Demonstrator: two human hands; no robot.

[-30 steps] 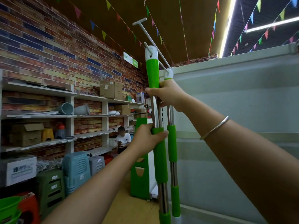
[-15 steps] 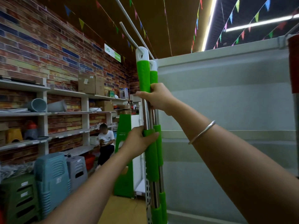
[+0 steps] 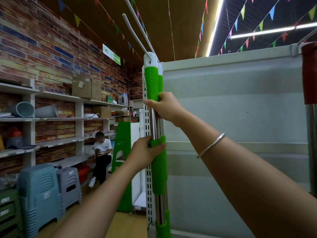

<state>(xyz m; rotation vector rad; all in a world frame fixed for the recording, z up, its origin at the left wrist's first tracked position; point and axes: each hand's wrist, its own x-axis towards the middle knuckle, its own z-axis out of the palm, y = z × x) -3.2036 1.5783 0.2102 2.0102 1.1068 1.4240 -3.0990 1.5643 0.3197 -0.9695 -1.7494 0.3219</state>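
Observation:
Two mop poles [image 3: 158, 170] of bare steel with green plastic sleeves stand upright side by side, close against the left end of a white shelf panel [image 3: 231, 103]. Their white caps hang on long white hooks [image 3: 137, 36] that slant up to the left. My right hand [image 3: 165, 107] grips both poles just under the upper green handle [image 3: 151, 81]. Lower down, my left hand [image 3: 145, 154] grips them at the top of the middle green sleeve. The poles' lower ends run out of view.
A perforated white shelf upright [image 3: 147, 127] stands just behind the poles. Stacked blue and grey plastic stools [image 3: 49, 191] line the left aisle under brick-wall shelving. A person [image 3: 102, 152] sits farther back by a green stand [image 3: 122, 152]. A red-handled pole [image 3: 310, 100] hangs at far right.
The view has swung left and closer. The two poles, apart a second ago, now stand pressed together, and both hands hold them as one bundle at the shelf panel's end.

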